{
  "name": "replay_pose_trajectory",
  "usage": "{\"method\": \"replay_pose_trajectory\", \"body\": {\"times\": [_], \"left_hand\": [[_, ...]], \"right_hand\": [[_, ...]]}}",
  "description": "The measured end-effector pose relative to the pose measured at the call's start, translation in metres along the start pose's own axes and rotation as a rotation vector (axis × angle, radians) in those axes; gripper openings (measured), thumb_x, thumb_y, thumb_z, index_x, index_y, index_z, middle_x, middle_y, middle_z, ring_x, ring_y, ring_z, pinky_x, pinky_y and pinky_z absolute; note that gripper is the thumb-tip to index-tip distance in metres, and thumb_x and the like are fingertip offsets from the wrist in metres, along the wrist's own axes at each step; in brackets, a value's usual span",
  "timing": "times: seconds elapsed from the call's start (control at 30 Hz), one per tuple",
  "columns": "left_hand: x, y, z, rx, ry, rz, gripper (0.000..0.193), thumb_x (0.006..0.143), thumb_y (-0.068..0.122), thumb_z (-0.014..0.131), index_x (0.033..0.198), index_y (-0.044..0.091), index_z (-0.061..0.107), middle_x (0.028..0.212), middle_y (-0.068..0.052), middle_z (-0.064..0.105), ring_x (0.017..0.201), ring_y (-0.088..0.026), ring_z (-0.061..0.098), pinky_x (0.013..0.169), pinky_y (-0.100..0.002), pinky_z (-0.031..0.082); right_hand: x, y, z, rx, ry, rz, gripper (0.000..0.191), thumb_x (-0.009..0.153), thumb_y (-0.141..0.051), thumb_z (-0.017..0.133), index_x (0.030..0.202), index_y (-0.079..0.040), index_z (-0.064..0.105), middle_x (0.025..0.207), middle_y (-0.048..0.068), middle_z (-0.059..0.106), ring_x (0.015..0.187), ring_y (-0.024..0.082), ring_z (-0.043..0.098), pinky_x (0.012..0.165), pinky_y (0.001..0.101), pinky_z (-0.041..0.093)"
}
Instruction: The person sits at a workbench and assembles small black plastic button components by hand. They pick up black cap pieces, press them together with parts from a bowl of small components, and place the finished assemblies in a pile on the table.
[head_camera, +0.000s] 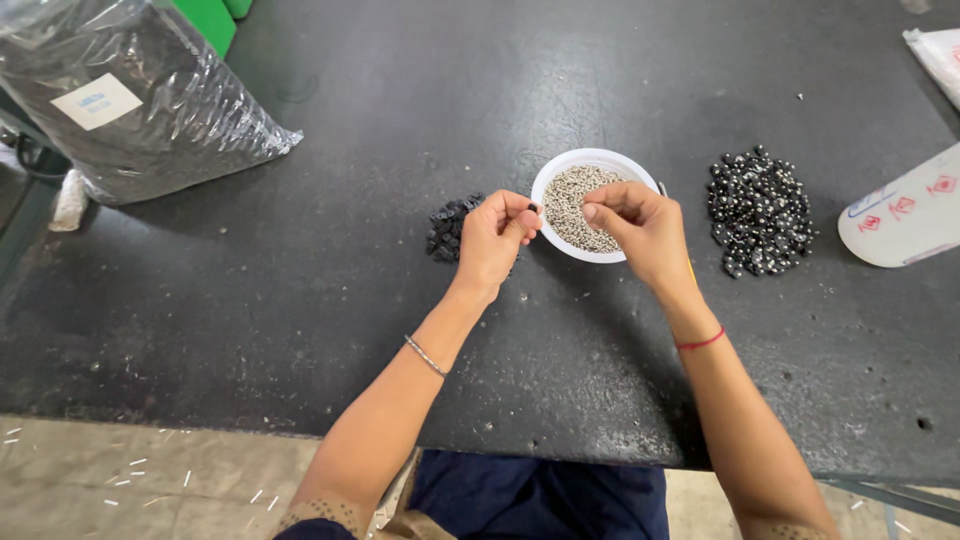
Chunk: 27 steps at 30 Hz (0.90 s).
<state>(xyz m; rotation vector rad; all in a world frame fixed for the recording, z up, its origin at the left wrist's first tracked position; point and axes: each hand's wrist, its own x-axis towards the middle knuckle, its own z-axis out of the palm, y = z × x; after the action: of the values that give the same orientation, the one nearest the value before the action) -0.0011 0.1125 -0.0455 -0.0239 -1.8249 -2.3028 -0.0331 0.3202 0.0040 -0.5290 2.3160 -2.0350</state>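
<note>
**benchwatcher:** Pinching is the whole story here. The left hand (495, 240) has thumb and fingertips closed on one small black piece (533, 208), held just off the left rim of the white bowl (550, 178). The right hand (640, 228) hovers over the bowl's near right side, fingertips drawn together at the grey pellets (570, 205); can't tell if it's actually got one.

**pelletpal:** So which way does the piece lie from the other hand?

**benchwatcher:** Just to its left, close but apart. Too tiny to call a long axis. Further out: a small dark heap (450, 225) left of the left hand, a bigger shiny black pile (760, 210) right of the bowl, all on a black worktop (300, 300). Plastic-wrapped bundle (140, 90) far left, white bag (905, 210) far right.
</note>
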Motion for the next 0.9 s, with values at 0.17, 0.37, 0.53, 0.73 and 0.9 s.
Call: {"method": "replay_pose_trajectory", "body": {"times": [0.17, 0.37, 0.53, 0.73, 0.9], "left_hand": [[-0.003, 0.002, 0.001, -0.069, -0.033, 0.004, 0.015, 0.095, 0.006, 0.073, 0.106, -0.004, 0.07, 0.089, -0.005, 0.073, 0.079, -0.009, 0.065, 0.073, -0.024, 0.055], [-0.01, 0.008, 0.011, -0.094, -0.074, -0.033, 0.027, 0.094, 0.011, 0.071, 0.116, -0.004, 0.071, 0.102, -0.008, 0.077, 0.093, -0.013, 0.073, 0.086, -0.028, 0.061], [-0.014, 0.014, 0.016, -0.059, -0.044, -0.058, 0.027, 0.092, 0.011, 0.076, 0.113, -0.006, 0.072, 0.098, -0.01, 0.076, 0.088, -0.013, 0.073, 0.083, -0.028, 0.062], [-0.017, 0.018, 0.017, -0.091, -0.068, -0.035, 0.023, 0.092, 0.011, 0.077, 0.109, -0.005, 0.072, 0.096, -0.009, 0.076, 0.086, -0.011, 0.071, 0.081, -0.027, 0.061], [-0.019, 0.021, 0.018, -0.078, -0.079, -0.018, 0.021, 0.092, 0.009, 0.077, 0.107, -0.004, 0.073, 0.094, -0.008, 0.075, 0.085, -0.01, 0.071, 0.08, -0.026, 0.06]], "right_hand": [[-0.008, -0.002, 0.012, 0.16, -0.062, -0.036, 0.016, 0.095, -0.003, 0.072, 0.111, -0.002, 0.07, 0.095, 0.001, 0.075, 0.088, 0.005, 0.069, 0.08, 0.0211, 0.056], [-0.011, 0.007, 0.021, 0.081, 0.003, -0.108, 0.008, 0.098, -0.003, 0.07, 0.106, -0.001, 0.071, 0.093, 0.0, 0.074, 0.085, 0.005, 0.068, 0.081, 0.0215, 0.057], [-0.014, 0.006, 0.024, 0.062, 0.06, -0.117, 0.006, 0.098, -0.002, 0.072, 0.104, -0.001, 0.07, 0.095, 0.0, 0.072, 0.087, 0.005, 0.066, 0.08, 0.0207, 0.054], [-0.016, 0.002, 0.026, -0.067, 0.086, -0.161, 0.006, 0.094, -0.001, 0.074, 0.099, -0.001, 0.071, 0.099, 0.0, 0.069, 0.088, 0.006, 0.066, 0.077, 0.0217, 0.054], [-0.017, 0.0, 0.029, -0.025, 0.096, -0.119, 0.006, 0.094, -0.001, 0.074, 0.1, -0.001, 0.071, 0.096, 0.0, 0.07, 0.086, 0.007, 0.067, 0.077, 0.023, 0.056]]}}
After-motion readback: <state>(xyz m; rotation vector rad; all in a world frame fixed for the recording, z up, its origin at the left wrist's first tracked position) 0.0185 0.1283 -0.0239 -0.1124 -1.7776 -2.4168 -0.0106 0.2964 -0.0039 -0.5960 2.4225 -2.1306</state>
